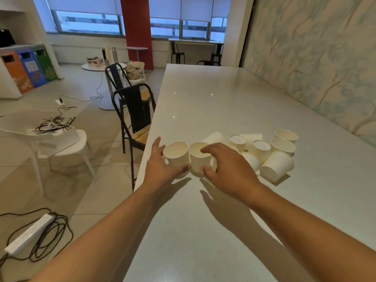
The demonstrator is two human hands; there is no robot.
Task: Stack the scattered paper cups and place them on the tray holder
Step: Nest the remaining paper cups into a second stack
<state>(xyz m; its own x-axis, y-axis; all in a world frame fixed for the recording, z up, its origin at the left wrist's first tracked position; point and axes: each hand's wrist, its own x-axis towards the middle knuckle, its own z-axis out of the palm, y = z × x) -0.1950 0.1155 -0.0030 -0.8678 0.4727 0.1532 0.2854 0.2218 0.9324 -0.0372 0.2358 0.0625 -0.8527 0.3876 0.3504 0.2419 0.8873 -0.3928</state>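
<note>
Several white paper cups lie scattered on the pale table (203,102); some stand upright, some are upside down, some lie on their sides. My left hand (160,167) wraps the leftmost upright cup (176,152), fingers behind it and thumb across its front base. My right hand (225,169) closes on the upright cup beside it (196,154), fingers over the rim and thumb on the front wall. These two cups touch. A cup on its side (275,165) lies at the near right of the group. No tray holder is in view.
The table's left edge runs just left of my left hand, with black chairs (134,110) against it. A patterned wall (315,68) borders the table on the right. White chairs, a power strip (28,234) and cables are on the floor at left.
</note>
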